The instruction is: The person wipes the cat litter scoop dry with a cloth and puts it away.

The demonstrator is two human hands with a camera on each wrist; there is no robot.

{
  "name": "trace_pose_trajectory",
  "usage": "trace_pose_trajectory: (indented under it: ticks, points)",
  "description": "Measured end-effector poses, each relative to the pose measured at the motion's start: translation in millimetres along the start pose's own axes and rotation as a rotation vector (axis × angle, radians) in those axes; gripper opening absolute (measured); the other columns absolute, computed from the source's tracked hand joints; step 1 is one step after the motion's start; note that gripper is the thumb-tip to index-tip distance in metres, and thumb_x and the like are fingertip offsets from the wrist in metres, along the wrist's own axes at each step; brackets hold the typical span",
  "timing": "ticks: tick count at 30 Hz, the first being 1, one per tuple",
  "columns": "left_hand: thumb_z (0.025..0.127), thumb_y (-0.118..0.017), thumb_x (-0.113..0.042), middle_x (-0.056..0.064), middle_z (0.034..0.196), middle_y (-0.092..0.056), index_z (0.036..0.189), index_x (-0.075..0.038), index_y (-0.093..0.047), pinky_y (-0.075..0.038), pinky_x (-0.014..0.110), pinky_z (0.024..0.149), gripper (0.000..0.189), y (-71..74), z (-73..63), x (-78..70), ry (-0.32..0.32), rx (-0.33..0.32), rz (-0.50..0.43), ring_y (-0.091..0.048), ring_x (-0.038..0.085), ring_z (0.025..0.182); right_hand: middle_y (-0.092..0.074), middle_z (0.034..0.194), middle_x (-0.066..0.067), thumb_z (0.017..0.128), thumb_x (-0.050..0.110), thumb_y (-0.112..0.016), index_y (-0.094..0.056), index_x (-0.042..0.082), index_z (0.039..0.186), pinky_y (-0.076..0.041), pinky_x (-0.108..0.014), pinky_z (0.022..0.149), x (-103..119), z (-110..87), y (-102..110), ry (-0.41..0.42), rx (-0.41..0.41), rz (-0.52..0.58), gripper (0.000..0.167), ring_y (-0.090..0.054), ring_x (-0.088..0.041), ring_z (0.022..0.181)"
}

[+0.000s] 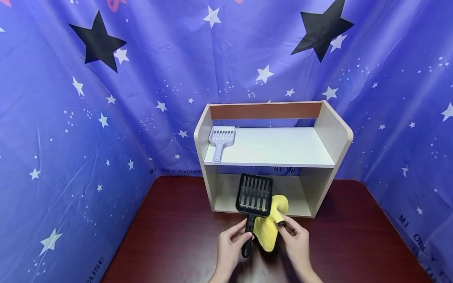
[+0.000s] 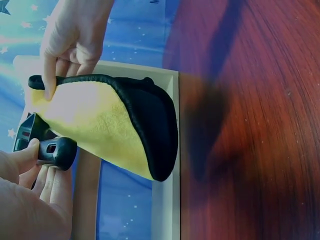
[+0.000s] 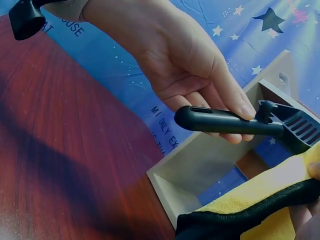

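My left hand point(image 1: 228, 247) pinches the handle of a black slotted litter scoop point(image 1: 253, 212) between thumb and fingers. The scoop's head points up and away, in front of the shelf's lower level. Close on its right, my right hand point(image 1: 296, 241) pinches the edge of a yellow cloth piece point(image 1: 266, 234) with black trim. In the left wrist view the yellow cloth point(image 2: 100, 117) hangs wide, its black-edged end to the right. The right wrist view shows the scoop handle point(image 3: 225, 121) across the left fingers. What kind of item the cloth is cannot be told.
A two-level wooden shelf point(image 1: 279, 149) stands at the back of the dark red table point(image 1: 170, 236). On its upper board, at the left end, lies a pale grey slotted scoop point(image 1: 219, 147). Blue star-printed curtains point(image 1: 170, 70) surround the table.
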State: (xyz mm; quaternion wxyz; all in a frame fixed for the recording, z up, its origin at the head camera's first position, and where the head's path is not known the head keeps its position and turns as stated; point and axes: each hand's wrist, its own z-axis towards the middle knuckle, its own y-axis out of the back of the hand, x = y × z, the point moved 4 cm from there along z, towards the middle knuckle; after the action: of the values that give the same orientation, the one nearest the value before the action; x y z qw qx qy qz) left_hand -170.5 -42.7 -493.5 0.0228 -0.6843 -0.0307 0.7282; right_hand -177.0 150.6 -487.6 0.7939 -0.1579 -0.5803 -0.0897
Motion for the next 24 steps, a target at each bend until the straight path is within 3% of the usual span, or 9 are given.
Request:
trace_pose_trajectory:
  ticks: [6,16,24]
  points:
    - [0.085,-0.075,-0.004,0.023,0.098,-0.075,0.123,-0.001,-0.069,-0.058,0.017,0.073,0.039,-0.5,2.1,1.2,-0.024,-0.023,0.025,-0.075,0.014,0.078,-0.076,0.096,0.014,0.084,-0.017,-0.065,-0.067,-0.016,0.110,-0.058,-0.014,0.076,-3.3,-5.6,-4.5,-0.031,-0.015,0.047,0.026,-0.072,0.001,0.087]
    - [0.086,-0.075,-0.005,0.023,0.101,-0.075,0.123,0.002,-0.068,-0.058,0.016,0.073,0.039,0.6,0.3,-3.7,-0.056,-0.036,0.049,-0.074,0.008,0.079,-0.075,0.094,0.017,0.086,-0.012,-0.067,-0.067,-0.017,0.111,-0.058,-0.014,0.076,-6.7,-14.4,-12.8,-0.065,0.002,0.016,0.025,-0.072,0.002,0.086]
    - [0.086,-0.075,-0.005,0.023,0.104,-0.075,0.125,0.000,-0.068,-0.060,0.020,0.073,0.040,-3.1,0.9,-4.8,-0.001,-0.026,0.029,-0.074,0.010,0.080,-0.073,0.096,0.020,0.086,-0.010,-0.068,-0.064,-0.018,0.115,-0.058,-0.014,0.078,-7.1,-18.3,-23.3,-0.094,0.016,0.000,0.030,-0.071,0.003,0.087]
